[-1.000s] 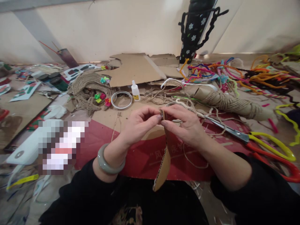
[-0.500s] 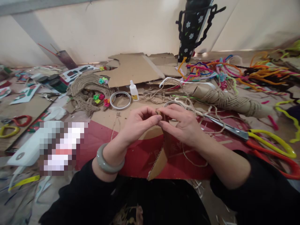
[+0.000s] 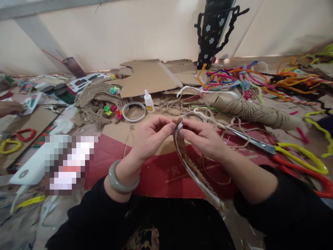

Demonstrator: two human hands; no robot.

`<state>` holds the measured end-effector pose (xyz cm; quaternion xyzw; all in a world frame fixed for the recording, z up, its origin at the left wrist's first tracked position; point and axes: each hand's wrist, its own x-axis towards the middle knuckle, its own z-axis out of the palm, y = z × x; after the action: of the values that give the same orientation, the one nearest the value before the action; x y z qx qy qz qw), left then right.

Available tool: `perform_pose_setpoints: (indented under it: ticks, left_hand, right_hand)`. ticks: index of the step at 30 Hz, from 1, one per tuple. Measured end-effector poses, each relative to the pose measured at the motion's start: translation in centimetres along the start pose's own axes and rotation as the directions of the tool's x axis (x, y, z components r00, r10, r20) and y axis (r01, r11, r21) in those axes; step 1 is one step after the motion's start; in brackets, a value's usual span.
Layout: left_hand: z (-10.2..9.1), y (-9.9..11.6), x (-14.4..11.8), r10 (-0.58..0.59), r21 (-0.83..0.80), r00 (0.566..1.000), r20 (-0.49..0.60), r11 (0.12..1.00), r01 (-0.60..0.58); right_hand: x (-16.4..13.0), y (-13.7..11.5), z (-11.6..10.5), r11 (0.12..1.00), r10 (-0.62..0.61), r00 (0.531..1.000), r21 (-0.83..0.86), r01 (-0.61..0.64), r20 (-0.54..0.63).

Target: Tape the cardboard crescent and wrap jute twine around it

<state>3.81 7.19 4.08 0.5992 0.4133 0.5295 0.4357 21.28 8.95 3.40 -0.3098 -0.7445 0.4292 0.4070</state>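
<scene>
At the far left, another person's hand (image 3: 10, 108) shows above a board; farther right, coiled twine (image 3: 95, 92) lies beside a pale ring (image 3: 133, 120) and an upright white bottle (image 3: 149, 103). The person's left hand (image 3: 153, 137) pinches one end of a curved brown strip (image 3: 186, 156) between thumb and forefinger. The strip hangs between both hands, toward the lap. The right hand (image 3: 204, 139) pinches that same end, thumb against its side. Beyond lie large scissors (image 3: 267, 149), near a cord-wound tube (image 3: 249, 113).
</scene>
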Motion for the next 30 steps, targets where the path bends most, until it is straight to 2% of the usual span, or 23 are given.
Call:
perform_pose_setpoints:
  ticks: [4,7,10,16,25,30]
  left_hand:
    - [0.22,0.10,-0.18,0.173,0.147,0.985,-0.008,0.974,-0.170]
    - [0.30,-0.06,-0.29,0.328,0.238,0.944,0.017,0.916,-0.322]
    - [0.30,-0.12,-0.39,0.405,0.329,0.913,0.048,0.857,-0.397]
    - [0.25,0.03,-0.45,0.417,0.405,0.907,0.061,0.820,-0.404]
    - [0.29,-0.04,-0.45,0.466,0.461,0.873,0.145,0.748,-0.477]
    - [0.30,-0.19,-0.53,0.452,0.474,0.879,0.155,0.746,-0.467]
  right_hand:
    - [0.15,0.21,-0.16,0.999,0.020,1.000,0.048,-0.021,0.018]
    - [0.26,0.28,-0.17,0.998,0.003,0.999,0.068,-0.005,0.041]
    - [0.31,0.30,-0.14,0.998,-0.009,0.998,0.068,0.004,0.065]
    - [0.35,0.35,-0.11,0.998,-0.018,0.998,0.057,0.015,0.057]
    - [0.12,0.59,0.10,0.992,0.037,0.999,0.121,-0.033,-0.029]
    - [0.12,0.70,0.02,0.996,0.027,0.999,0.091,-0.023,-0.044]
